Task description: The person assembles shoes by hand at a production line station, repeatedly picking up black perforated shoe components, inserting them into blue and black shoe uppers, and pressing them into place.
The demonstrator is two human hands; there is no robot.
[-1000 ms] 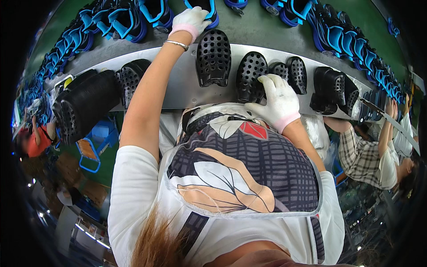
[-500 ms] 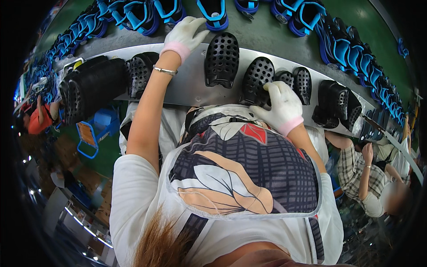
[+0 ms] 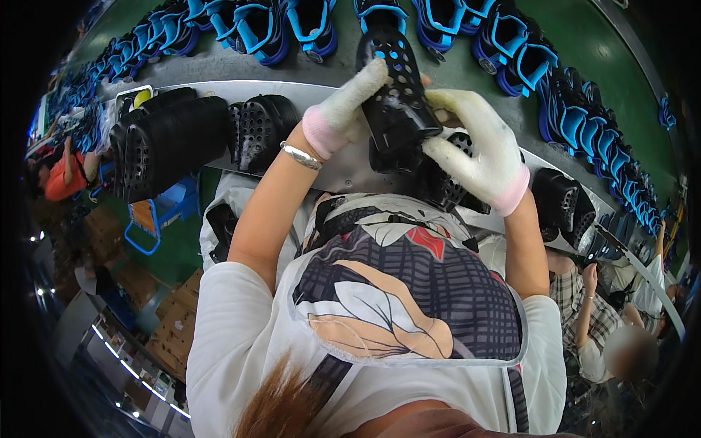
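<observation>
- The gloved left hand [image 3: 349, 108] is gripping the black perforated clog [image 3: 394, 98] from its left side.
- The gloved right hand [image 3: 478, 150] is clasping its right side, above the grey surface [image 3: 219, 89].

Perforated shoe [image 3: 394, 102] sits centre, held between left hand [image 3: 343, 109] & right hand [image 3: 482, 153], above the shelf [image 3: 219, 89]. More perforated shoes [image 3: 259, 131] lie on shelf to its left, stacked soles [image 3: 171, 142] further left, another pair [image 3: 566, 208] on the right. Row of strapped shoes [image 3: 307, 25] sits behind shelf. Co-worker [image 3: 599, 321] at lower right.
</observation>
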